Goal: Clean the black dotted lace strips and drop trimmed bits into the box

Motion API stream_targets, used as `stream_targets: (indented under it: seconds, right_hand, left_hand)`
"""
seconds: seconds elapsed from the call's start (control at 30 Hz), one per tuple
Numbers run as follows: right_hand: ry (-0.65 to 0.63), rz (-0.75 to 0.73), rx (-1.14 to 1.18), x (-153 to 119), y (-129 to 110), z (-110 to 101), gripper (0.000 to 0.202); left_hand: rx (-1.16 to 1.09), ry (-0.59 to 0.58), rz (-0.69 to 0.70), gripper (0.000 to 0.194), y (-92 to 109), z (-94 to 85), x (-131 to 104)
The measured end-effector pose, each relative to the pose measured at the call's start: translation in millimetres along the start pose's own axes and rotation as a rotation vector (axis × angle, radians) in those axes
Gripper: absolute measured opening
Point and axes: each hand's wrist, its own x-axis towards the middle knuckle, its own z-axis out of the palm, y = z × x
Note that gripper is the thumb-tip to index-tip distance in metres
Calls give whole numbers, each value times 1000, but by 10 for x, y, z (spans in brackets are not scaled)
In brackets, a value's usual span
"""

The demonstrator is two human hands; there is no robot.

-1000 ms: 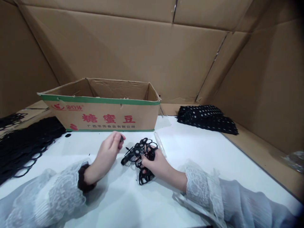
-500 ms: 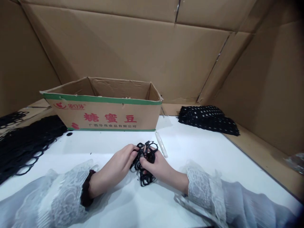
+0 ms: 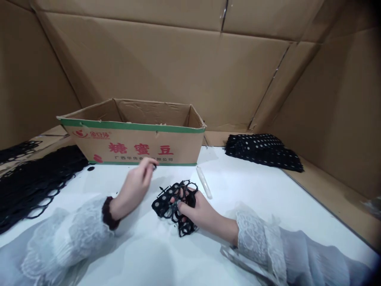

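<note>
My right hand is closed around a bunched black perforated sheet, soft and full of round holes, with open rings along its upper edge. Part of the sheet hangs down onto the white table. Raised in front of the cardboard box, my left hand pinches a small black piece between thumb and fingers. That piece is apart from the sheet; its exact shape is too small to make out.
A white translucent stick lies beyond my right hand. Folded black perforated sheets rest at the back right. On the left spreads a pile of black ring-edged sheets, with a small black disc beside it. Cardboard walls surround the table.
My left hand has left the sheet and moved up and left toward the box, carrying a small black piece. The sheet in my right hand now shows more of its left part.
</note>
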Motion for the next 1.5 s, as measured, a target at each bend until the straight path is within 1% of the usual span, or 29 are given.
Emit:
stream_targets:
  seconds: [0.07,0.13,0.23,0.33,0.4,0.43,0.5,0.57,0.6,0.63,0.67,0.7,0.8,0.87,0.97,1.1,1.2,1.3,1.4,1.5]
  right_hand:
    - [-13,-21,5,1,-2,0,12]
    - [-25,-37,9,1,2,-3,11]
    - [-44,-66,-4,-2,16,-9,8]
    - [-68,-87,-20,3,28,-18,7]
    - [-79,-76,-10,11,28,-23,10]
    - [-79,-59,4,14,25,-25,12]
    - [-59,-15,38,18,12,-24,16]
    - [-22,19,55,16,-7,-18,16]
    - [-5,33,56,12,-18,-13,15]
    - [5,44,61,8,-28,-7,13]
    - [12,53,71,4,-37,-3,12]
    - [14,60,82,0,-45,-1,13]
    - [11,41,116,-5,-60,-7,19]
    - [-11,29,135,-9,-62,-19,21]
    - [-49,36,175,-16,-55,-30,26]
    - [-57,27,164,-19,-20,-23,29]
    - [-31,-38,111,-1,25,-16,30]
    - [-35,-100,86,20,54,-26,31]
    - [-66,-89,103,27,30,-56,32]
    - [-159,-55,141,26,-28,-85,27]
  left_hand:
    - [30,-220,83,20,95,88,-120]
    - [-17,-363,111,22,185,164,-229]
    - [-139,-482,102,25,274,210,-331]
    - [-212,-532,75,24,303,209,-361]
    - [-222,-525,61,25,276,200,-335]
    - [-219,-489,49,27,246,190,-305]
    - [-201,-345,-14,31,161,156,-220]
    - [-164,-148,-94,33,69,107,-127]
    - [-132,-73,-118,33,34,84,-90]
    - [-93,-32,-122,32,11,67,-67]
    - [-55,-26,-105,31,3,58,-60]
    - [-23,-51,-73,29,8,60,-66]
    - [14,-176,34,27,71,124,-132]
    - [10,-219,77,26,112,184,-173]
    - [14,-244,90,24,142,242,-209]
    - [-23,-307,100,24,185,252,-263]
    - [-68,-329,104,24,230,245,-312]
    - [-69,-349,116,24,249,236,-334]
    - [-24,-394,177,23,236,226,-332]
    - [104,-402,250,24,219,224,-340]
